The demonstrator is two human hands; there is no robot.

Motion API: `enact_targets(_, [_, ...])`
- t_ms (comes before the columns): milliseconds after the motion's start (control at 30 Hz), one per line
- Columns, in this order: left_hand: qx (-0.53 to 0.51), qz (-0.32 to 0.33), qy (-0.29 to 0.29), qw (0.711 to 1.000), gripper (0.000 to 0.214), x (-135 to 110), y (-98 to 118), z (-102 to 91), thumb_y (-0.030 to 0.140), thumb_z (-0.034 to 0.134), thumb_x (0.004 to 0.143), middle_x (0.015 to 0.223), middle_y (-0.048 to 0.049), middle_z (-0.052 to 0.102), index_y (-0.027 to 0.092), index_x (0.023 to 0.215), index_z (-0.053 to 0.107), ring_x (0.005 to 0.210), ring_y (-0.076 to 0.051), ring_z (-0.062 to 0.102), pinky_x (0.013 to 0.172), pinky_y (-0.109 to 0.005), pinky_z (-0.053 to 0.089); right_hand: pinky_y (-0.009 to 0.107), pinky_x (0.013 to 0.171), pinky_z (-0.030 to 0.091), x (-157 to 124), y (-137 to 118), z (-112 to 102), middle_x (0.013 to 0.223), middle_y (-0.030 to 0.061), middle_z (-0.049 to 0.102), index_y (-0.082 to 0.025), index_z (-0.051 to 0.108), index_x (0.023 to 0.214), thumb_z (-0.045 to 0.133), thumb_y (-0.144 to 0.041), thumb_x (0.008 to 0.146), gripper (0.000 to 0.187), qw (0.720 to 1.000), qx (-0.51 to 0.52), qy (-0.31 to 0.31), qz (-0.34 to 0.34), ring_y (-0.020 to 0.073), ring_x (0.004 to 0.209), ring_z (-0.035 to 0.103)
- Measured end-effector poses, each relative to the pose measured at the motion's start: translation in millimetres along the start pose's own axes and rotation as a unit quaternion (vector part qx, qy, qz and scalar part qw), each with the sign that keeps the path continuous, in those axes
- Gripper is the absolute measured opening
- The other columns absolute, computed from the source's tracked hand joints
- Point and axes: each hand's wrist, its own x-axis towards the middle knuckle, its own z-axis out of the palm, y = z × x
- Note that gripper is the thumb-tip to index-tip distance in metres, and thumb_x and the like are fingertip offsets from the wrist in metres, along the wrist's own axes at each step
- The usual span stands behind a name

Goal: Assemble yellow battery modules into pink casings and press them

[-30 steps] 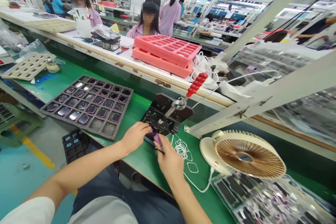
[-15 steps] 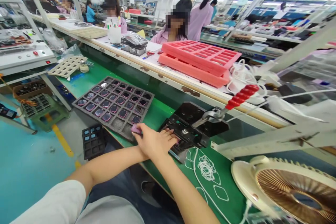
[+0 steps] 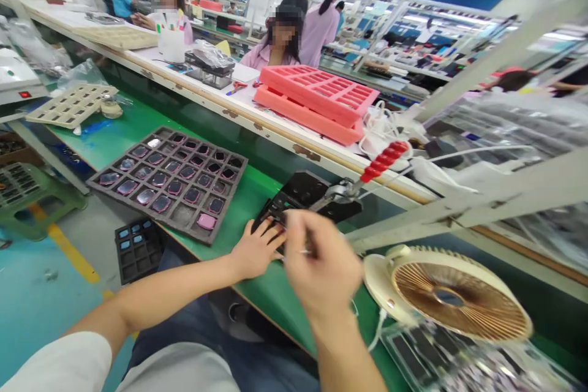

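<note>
**Q:** Where is the work item in relation to the hands?

**A:** The black fixture (image 3: 294, 196) lies on the green bench mat (image 3: 239, 199), directly ahead of both hands. The left hand (image 3: 257, 249) is palm down beside its near edge, and the fingertips (image 3: 271, 228) reach onto the fixture.

**Q:** State the grip of each hand.

**A:** Left: released, with fingers spread and nothing held. The right hand (image 3: 321, 260) is raised over the fixture's near end with its fingers drawn together. Motion blur prevents confirming whether they grasp anything.

**Q:** What lies around it, and what obstructs it?

**A:** The right hand hides part of the fixture from the head camera. To the left is a dark foam tray (image 3: 138, 203) holding pink-rimmed parts, including a pink-rimmed part (image 3: 206, 221) in a corner cell near the left hand. A desk fan (image 3: 448, 294) stands to the right.

**Q:** State the orientation.

**A:** The fixture's long axis runs across the bench, from lower left to upper right. Its toggle clamp (image 3: 342, 191) has a red handle (image 3: 384, 161) pointing up and right, away from the person.
</note>
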Motion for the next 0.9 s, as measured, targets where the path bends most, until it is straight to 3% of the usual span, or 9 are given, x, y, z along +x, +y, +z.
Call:
enact_targets(67, [-0.005, -0.01, -0.003, 1.0, 0.058, 1, 8, 0.7, 0.038, 0.057, 0.109, 0.169, -0.0154, 0.048, 0.025, 0.164, 0.044, 0.162, -0.04, 0.031, 0.124, -0.073, 0.031, 0.038, 0.084, 0.059, 32, 20, -37, 0.1, 0.0094, 0.078, -0.023, 0.074, 0.107, 0.059, -0.032, 0.107, 0.017, 0.986, -0.037, 0.163, 0.017, 0.0258, 0.09, 0.074])
enact_targets(133, [-0.009, -0.023, -0.004, 1.0, 0.058, 5, 16, 3.6, 0.034, 0.055, 0.109, 0.17, -0.017, 0.048, 0.023, 0.165, 0.043, 0.163, -0.043, 0.029, 0.121, -0.077, 0.032, 0.043, 0.084, 0.057, 68, 41, -58, 0.097, 0.011, 0.077, -0.022, 0.073, 0.1, 0.062, -0.038, 0.105, 0.02, 0.968, -0.097, 0.231, 0.031, 0.0295, 0.091, 0.073])
enact_targets(267, [-0.013, -0.041, -0.003, 0.999, 0.059, 12, 26, 7.8, 0.031, 0.056, 0.107, 0.168, -0.0185, 0.049, 0.022, 0.164, 0.044, 0.16, -0.047, 0.032, 0.116, -0.082, 0.034, 0.043, 0.079, 0.056, 120, 78, -63, 0.099, 0.0113, 0.078, -0.02, 0.07, 0.111, 0.067, -0.049, 0.1, 0.031, 0.976, -0.091, 0.184, 0.075, 0.0282, 0.084, 0.071])
enact_targets(367, [-0.02, -0.03, -0.006, 0.999, 0.059, 14, 21, 5.7, 0.032, 0.058, 0.106, 0.167, -0.0169, 0.051, 0.025, 0.163, 0.046, 0.16, -0.045, 0.034, 0.118, -0.079, 0.034, 0.034, 0.072, 0.054, 128, 84, -59, 0.087, 0.0073, 0.078, -0.019, 0.072, 0.106, 0.06, -0.046, 0.104, 0.03, 0.992, -0.016, 0.107, 0.068, 0.0207, 0.074, 0.068])
enact_targets(433, [-0.028, -0.016, -0.008, 0.999, 0.059, 16, 15, 2.4, 0.033, 0.06, 0.105, 0.166, -0.0152, 0.053, 0.026, 0.162, 0.047, 0.159, -0.043, 0.035, 0.119, -0.077, 0.035, 0.031, 0.071, 0.054, 122, 79, -59, 0.086, 0.0056, 0.077, -0.019, 0.073, 0.107, 0.058, -0.042, 0.106, 0.028, 0.993, 0.017, 0.098, 0.056, 0.018, 0.073, 0.069])
enact_targets(600, [-0.067, 0.004, 0.014, 0.998, 0.059, 3, 11, -13.3, 0.019, 0.054, 0.104, 0.166, -0.0163, 0.054, 0.021, 0.163, 0.044, 0.158, -0.04, 0.04, 0.118, -0.074, 0.037, 0.03, 0.071, 0.059, 93, 62, -61, 0.1, 0.0056, 0.078, -0.02, 0.065, 0.137, 0.059, -0.04, 0.108, 0.035, 0.988, 0.028, 0.152, 0.017, 0.0176, 0.079, 0.072])
enact_targets(667, [-0.084, 0.011, 0.032, 0.996, 0.055, -16, 15, -24.8, 0.009, 0.048, 0.102, 0.16, -0.0154, 0.06, 0.02, 0.156, 0.052, 0.155, -0.036, 0.047, 0.121, -0.07, 0.038, 0.03, 0.069, 0.058, 78, 57, -58, 0.101, 0.0059, 0.078, -0.02, 0.067, 0.134, 0.059, -0.039, 0.109, 0.032, 0.985, 0.016, 0.173, -0.001, 0.0167, 0.075, 0.071])
enact_targets(800, [-0.091, 0.018, 0.07, 0.993, 0.041, -63, 18, -57.5, 0.005, 0.045, 0.1, 0.132, -0.0068, 0.079, 0.025, 0.119, 0.074, 0.13, -0.025, 0.069, 0.115, -0.051, 0.05, 0.03, 0.059, 0.054, 33, 51, -41, 0.109, 0.0078, 0.081, -0.021, 0.072, 0.125, 0.063, -0.031, 0.107, 0.022, 0.98, 0.003, 0.198, -0.03, 0.0153, 0.064, 0.069])
enact_targets(900, [-0.033, -0.053, 0.134, 0.989, 0.034, -86, -1, -88.9, 0.01, 0.047, 0.102, 0.123, -0.0029, 0.081, 0.028, 0.111, 0.075, 0.119, -0.021, 0.072, 0.107, -0.043, 0.056, 0.029, 0.058, 0.051, 2, 57, -22, 0.122, 0.0094, 0.081, -0.022, 0.073, 0.117, 0.065, -0.022, 0.104, 0.016, 0.982, 0.003, 0.182, -0.055, 0.017, 0.067, 0.074])
